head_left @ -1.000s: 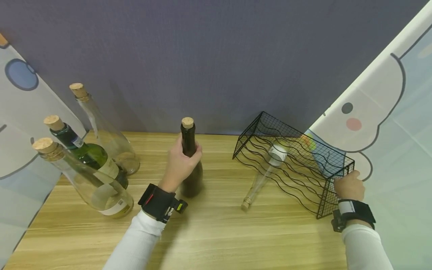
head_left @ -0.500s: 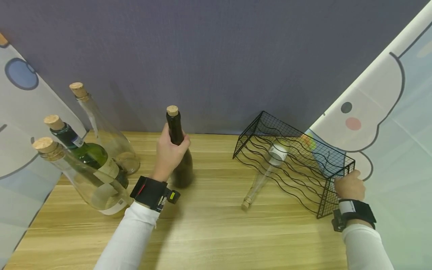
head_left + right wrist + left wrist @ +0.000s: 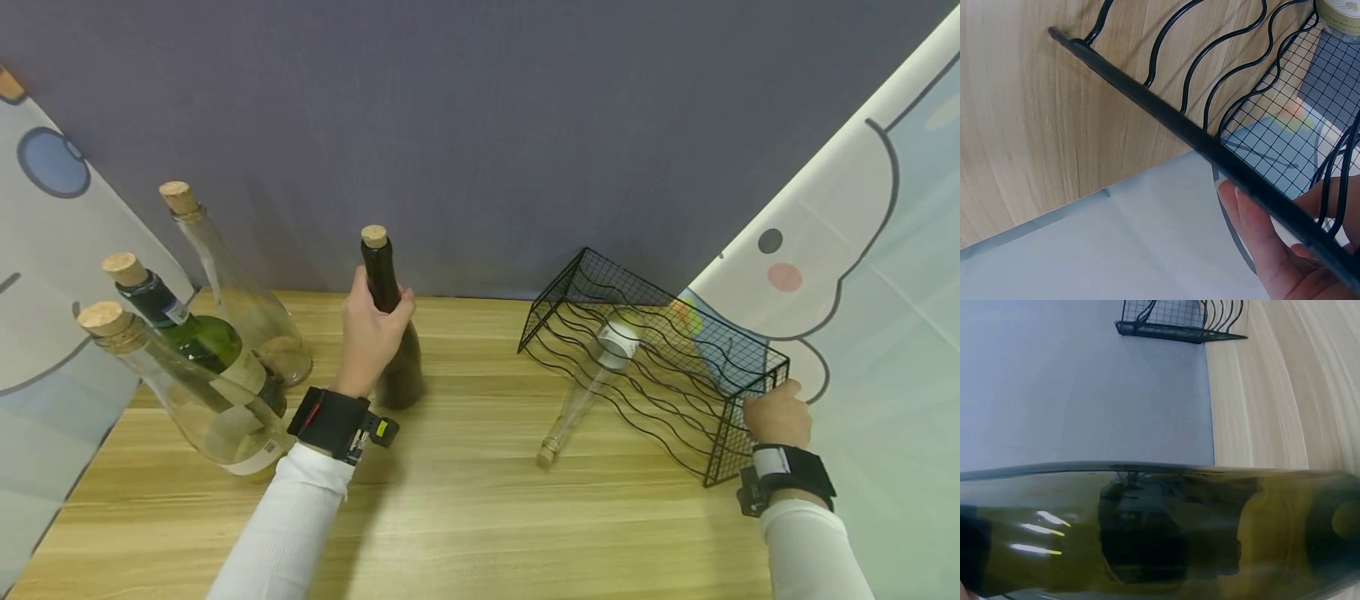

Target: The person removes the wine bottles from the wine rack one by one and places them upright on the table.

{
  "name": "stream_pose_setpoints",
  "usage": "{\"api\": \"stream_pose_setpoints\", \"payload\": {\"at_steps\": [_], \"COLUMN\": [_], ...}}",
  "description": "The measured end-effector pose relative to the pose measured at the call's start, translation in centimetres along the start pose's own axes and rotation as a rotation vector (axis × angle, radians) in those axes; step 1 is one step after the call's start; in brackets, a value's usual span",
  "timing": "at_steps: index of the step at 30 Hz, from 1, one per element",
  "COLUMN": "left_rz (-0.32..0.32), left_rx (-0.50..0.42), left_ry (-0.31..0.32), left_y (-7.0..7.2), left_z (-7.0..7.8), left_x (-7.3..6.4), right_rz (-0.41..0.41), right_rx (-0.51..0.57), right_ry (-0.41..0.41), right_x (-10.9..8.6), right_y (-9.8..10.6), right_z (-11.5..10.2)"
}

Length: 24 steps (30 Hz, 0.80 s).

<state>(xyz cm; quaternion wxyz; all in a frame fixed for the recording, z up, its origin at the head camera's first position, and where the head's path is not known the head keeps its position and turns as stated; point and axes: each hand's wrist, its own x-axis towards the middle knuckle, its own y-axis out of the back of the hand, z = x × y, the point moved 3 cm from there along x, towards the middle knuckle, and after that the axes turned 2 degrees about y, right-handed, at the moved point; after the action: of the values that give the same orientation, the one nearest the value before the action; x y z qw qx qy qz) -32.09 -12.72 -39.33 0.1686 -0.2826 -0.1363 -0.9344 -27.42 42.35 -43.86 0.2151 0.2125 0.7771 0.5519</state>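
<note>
My left hand [image 3: 367, 342] grips a dark wine bottle [image 3: 401, 375] around its neck, the cork upward and the bottle nearly upright. I cannot tell whether its base touches the table. Its green-brown glass body [image 3: 1172, 531] fills the lower left wrist view. My right hand [image 3: 778, 414] holds the right end of a black wire wine rack [image 3: 726, 442]; in the right wrist view its fingers curl at the rack's edge bar [image 3: 1191, 134]. A clear corked bottle [image 3: 592, 392] lies in the rack, neck toward the front.
At the left stand a clear bottle [image 3: 225, 425] in front, a green labelled bottle [image 3: 213, 342] and another clear bottle [image 3: 258, 321] behind, all corked. A grey panel [image 3: 465, 167] rises behind the wooden table [image 3: 510, 533]; printed cloth [image 3: 862, 333] hangs at the right.
My left hand has moved left and slightly back with the dark wine bottle, away from the rack. The right hand and the rack stay in place.
</note>
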Motion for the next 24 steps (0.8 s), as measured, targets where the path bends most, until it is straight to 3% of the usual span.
{"api": "stream_pose_setpoints", "payload": {"at_steps": [8,18,24], "left_rz": [0.063,0.194,0.229], "left_rx": [0.035,0.108,0.130], "left_ry": [0.020,0.031,0.037], "left_y": [1.2,2.4,3.1], "left_z": [-0.7,-1.8,-2.4], "left_x": [1.3,2.9,3.8], "right_rz": [0.010,-0.013,-0.018], "right_rx": [0.002,0.002,0.018], "right_ry": [0.009,0.006,0.000], "right_x": [0.1,-0.2,-0.4], "right_y": [0.2,0.1,0.1], "right_z": [-0.1,-0.2,-0.2]}}
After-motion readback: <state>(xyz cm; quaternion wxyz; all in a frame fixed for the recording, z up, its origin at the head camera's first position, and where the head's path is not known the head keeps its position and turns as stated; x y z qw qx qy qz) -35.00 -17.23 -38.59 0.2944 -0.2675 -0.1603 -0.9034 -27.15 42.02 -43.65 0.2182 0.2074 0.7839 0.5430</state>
